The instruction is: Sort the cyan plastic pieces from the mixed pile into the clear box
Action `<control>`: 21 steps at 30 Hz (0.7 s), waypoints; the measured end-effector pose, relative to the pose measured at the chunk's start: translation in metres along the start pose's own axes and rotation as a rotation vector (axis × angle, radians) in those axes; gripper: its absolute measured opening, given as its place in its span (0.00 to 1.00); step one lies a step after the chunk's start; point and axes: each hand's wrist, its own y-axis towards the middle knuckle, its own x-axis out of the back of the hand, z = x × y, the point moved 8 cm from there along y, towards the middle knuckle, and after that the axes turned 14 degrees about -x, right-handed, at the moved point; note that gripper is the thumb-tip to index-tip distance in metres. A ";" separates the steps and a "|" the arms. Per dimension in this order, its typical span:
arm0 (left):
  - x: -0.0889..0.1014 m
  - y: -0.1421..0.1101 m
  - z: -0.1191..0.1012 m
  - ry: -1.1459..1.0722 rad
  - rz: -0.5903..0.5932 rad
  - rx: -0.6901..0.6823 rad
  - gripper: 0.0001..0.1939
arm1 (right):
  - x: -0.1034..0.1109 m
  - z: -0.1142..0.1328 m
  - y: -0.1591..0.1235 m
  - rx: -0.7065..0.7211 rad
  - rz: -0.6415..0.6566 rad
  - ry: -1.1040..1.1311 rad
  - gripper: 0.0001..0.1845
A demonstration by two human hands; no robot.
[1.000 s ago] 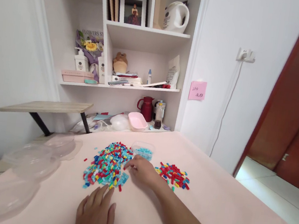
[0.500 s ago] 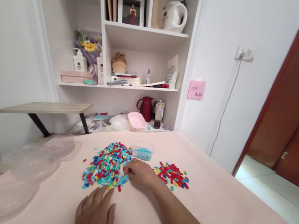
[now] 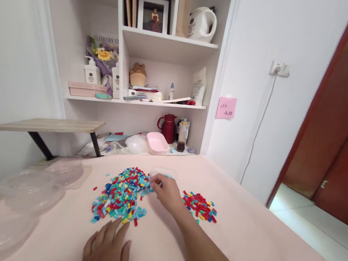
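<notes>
Head view: a big pile (image 3: pixel 120 194) of small bricks, light blue, red, yellow, green and dark blue, spreads over the pink cloth (image 3: pixel 242 246) just left of the frame's lower centre. At the bottom, left of centre, the left hand (image 3: pixel 106 248) lies palm down, fingers extended and slightly apart, gripping nothing, their tips just beside the pile's lower edge. Near the centre, the right hand (image 3: pixel 167 193) reaches in from the lower right to the pile's upper right edge; its fingers curl toward the thumb, and whether a brick sits between the tips I cannot tell. It partly hides a clear tub (image 3: pixel 163 170) behind it, with light blue showing inside. Right of the right hand lies a small pile (image 3: pixel 200 206), mainly red. Clear bowls (image 3: pixel 30 188) fill the lower left. Above the centre, a pink tray (image 3: pixel 157 143) stands beside a red jug (image 3: pixel 168 130).
</notes>
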 end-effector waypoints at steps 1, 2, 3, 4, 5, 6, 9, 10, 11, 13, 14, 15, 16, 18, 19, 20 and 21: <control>0.000 0.000 0.000 -0.002 0.002 -0.001 0.25 | 0.011 -0.004 0.004 -0.029 -0.082 0.051 0.13; 0.000 0.001 0.000 -0.005 0.002 -0.003 0.25 | 0.022 -0.010 0.007 -0.062 -0.160 0.086 0.14; 0.000 0.001 0.000 -0.006 0.000 -0.004 0.25 | 0.032 -0.016 0.010 -0.095 -0.233 0.105 0.15; 0.000 0.001 0.000 -0.005 -0.003 -0.004 0.25 | 0.040 -0.022 0.013 -0.127 -0.288 0.107 0.16; 0.000 0.001 0.000 -0.003 -0.006 -0.002 0.25 | 0.046 -0.028 0.016 -0.153 -0.326 0.099 0.16; 0.001 0.000 0.000 -0.003 -0.008 0.000 0.25 | 0.051 -0.034 0.018 -0.176 -0.350 0.089 0.17; 0.002 -0.001 -0.002 -0.006 -0.010 0.004 0.25 | 0.054 -0.044 0.024 -0.215 -0.336 0.114 0.19; 0.003 -0.001 -0.002 -0.005 -0.011 0.006 0.25 | 0.053 -0.044 0.024 -0.215 -0.319 0.147 0.20; 0.003 -0.002 -0.003 -0.004 -0.012 0.006 0.25 | 0.052 -0.043 0.025 -0.206 -0.299 0.188 0.21; 0.004 -0.002 -0.003 0.001 -0.015 0.002 0.25 | 0.047 -0.037 0.023 -0.166 -0.251 0.265 0.21; 0.004 -0.002 -0.004 0.002 -0.016 -0.001 0.25 | 0.043 -0.033 0.022 -0.139 -0.219 0.290 0.20; 0.004 -0.002 -0.004 0.000 -0.016 -0.004 0.25 | 0.038 -0.028 0.021 -0.108 -0.172 0.306 0.19; 0.003 -0.002 -0.003 -0.004 -0.008 -0.005 0.25 | 0.030 -0.023 0.019 -0.074 -0.106 0.311 0.18; 0.001 -0.002 -0.003 -0.014 0.018 -0.007 0.25 | 0.011 -0.011 0.012 0.002 0.079 0.290 0.16; 0.001 -0.002 -0.003 -0.017 0.025 -0.008 0.25 | 0.001 -0.006 0.008 0.044 0.177 0.255 0.15; 0.001 -0.002 -0.003 -0.017 0.023 -0.009 0.25 | -0.008 -0.002 0.003 0.086 0.263 0.203 0.13; 0.001 -0.002 -0.004 -0.015 0.010 -0.011 0.25 | -0.016 0.001 -0.002 0.121 0.328 0.136 0.12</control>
